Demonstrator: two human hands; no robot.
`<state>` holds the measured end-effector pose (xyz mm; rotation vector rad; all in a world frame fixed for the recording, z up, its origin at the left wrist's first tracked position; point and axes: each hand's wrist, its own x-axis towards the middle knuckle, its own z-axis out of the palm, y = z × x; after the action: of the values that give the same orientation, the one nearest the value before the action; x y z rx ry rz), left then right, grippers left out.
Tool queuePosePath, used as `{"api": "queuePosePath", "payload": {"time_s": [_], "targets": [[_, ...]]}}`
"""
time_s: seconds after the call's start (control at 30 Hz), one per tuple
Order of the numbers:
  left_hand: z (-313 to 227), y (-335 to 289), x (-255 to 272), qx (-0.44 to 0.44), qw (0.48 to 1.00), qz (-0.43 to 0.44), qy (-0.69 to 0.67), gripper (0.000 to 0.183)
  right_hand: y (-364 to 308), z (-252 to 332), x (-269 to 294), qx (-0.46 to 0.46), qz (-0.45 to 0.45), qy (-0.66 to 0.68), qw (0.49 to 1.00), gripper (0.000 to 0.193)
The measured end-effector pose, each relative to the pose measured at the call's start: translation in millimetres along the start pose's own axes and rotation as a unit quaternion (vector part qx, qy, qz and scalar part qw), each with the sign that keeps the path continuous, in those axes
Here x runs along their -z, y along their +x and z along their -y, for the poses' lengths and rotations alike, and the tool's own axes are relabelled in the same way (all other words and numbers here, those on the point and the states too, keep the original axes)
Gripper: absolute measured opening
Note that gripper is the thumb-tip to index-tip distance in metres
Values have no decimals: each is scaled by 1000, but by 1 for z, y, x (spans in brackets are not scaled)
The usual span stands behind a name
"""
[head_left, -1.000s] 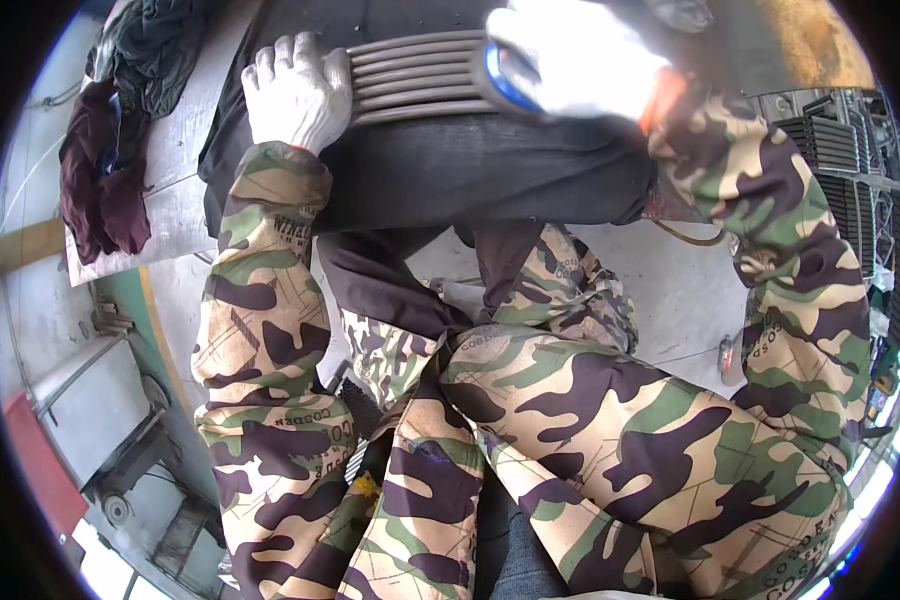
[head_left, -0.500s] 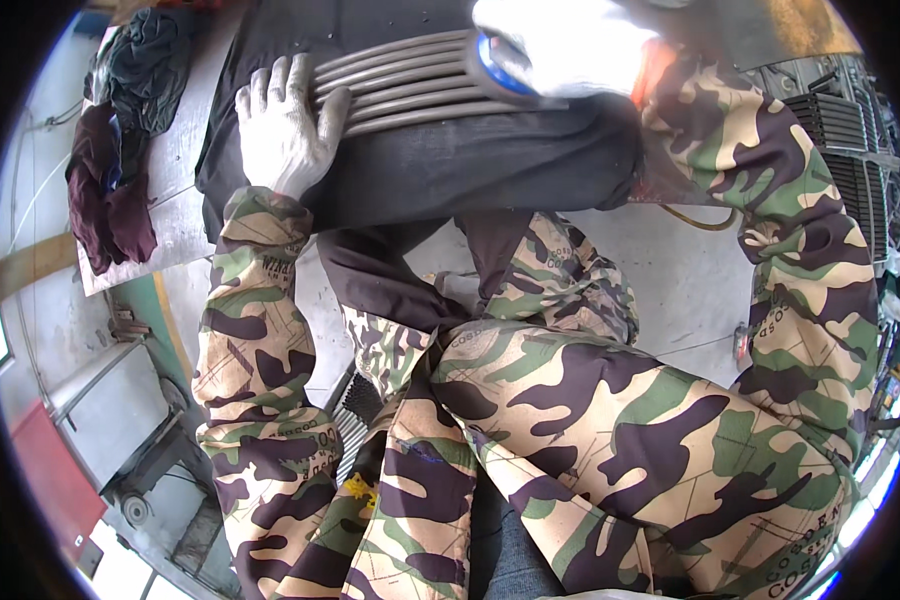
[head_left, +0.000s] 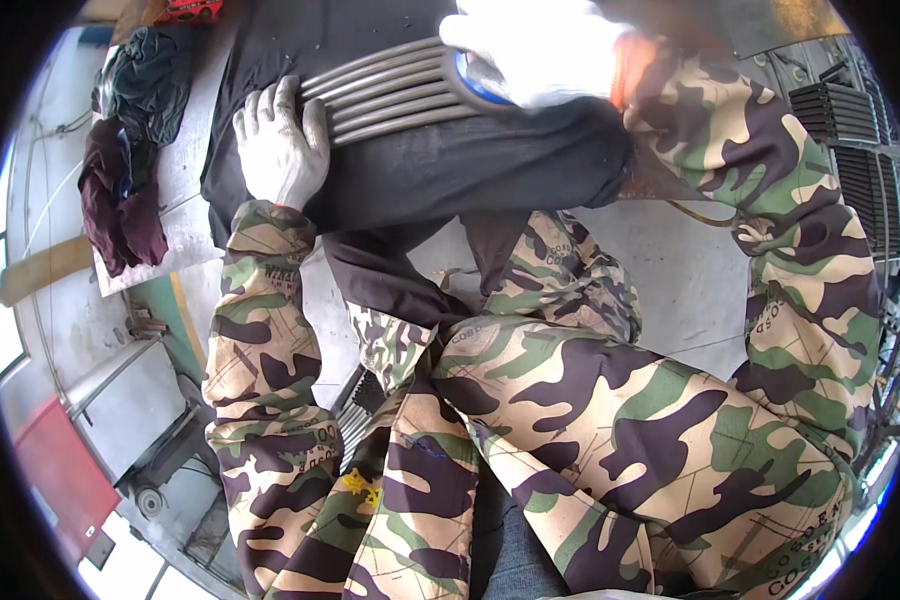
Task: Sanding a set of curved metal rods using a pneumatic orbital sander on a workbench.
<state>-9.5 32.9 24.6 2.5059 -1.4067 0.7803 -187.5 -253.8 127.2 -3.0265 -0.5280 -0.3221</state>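
Observation:
Several grey metal bars (head_left: pixel 390 92) lie side by side on a black cloth (head_left: pixel 450 170) draped over the table. At their left end my left hand (head_left: pixel 282 150), in a white knit glove, rests flat with fingers stretched out, the fingertips and thumb by the bar ends. My right hand (head_left: pixel 545 55), in a white glove with an orange cuff, is closed around a blue tool (head_left: pixel 478 82) with a curved dark rim. The tool sits over the right part of the bars. Glare and motion blur hide most of it, so its kind is unclear.
Crumpled dark green cloth (head_left: pixel 150 80) and a maroon cloth (head_left: pixel 120 205) lie at the table's left end. Racks of dark bars (head_left: pixel 845 130) stand at the right. A red item (head_left: pixel 192 10) lies at the far edge. My legs in camouflage (head_left: pixel 610 420) are below the table.
My right hand and the blue tool have moved slightly left along the bars. The left hand's fingers sit closer to the bars' ends. The view has shifted a little.

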Motion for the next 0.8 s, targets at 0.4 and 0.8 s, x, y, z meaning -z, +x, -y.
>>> {"api": "queuePosePath", "payload": {"time_s": [0.4, 0.8], "targets": [[-6, -11, 17, 8, 999, 3, 53, 47, 1, 2, 3, 2, 20, -2, 1000, 23], [6, -2, 2, -53, 997, -22, -46, 45, 24, 2, -7, -5, 11, -48, 999, 21]]}}
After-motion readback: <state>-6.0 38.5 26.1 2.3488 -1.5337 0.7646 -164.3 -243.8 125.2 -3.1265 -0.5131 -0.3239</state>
